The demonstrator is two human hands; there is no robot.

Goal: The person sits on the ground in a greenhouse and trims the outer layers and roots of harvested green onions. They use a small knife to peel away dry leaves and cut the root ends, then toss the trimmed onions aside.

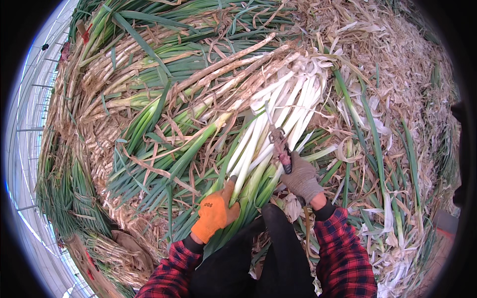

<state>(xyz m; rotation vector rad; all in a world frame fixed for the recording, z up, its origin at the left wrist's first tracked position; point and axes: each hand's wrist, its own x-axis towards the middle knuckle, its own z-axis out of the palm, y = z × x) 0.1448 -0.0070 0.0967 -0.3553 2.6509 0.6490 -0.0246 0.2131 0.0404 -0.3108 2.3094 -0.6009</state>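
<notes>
A pile of peeled scallions with white stalks (pixel 294 108) lies before me, roots up and away, green leaves towards my knees. My left hand (pixel 216 214), in an orange glove, rests on the lower stalks at the left with thumb and finger spread; whether it grips one cannot be told. My right hand (pixel 301 178), in a grey-brown knit glove, holds the dark handle of a dirty tool (pixel 280 147) with a thin metal tip, over the white stalks. Unpeeled scallions with brown outer skin (pixel 231 74) lie just beyond, to the upper left.
Bundled scallions (pixel 70 193) are heaped along the left, some with red ties. Dry peelings (pixel 395 82) cover the ground at the right, with loose green leaves (pixel 372 130) among them. My dark-clad knees (pixel 277 223) are close below my hands. A pale sheeted wall (pixel 29 123) curves at the far left.
</notes>
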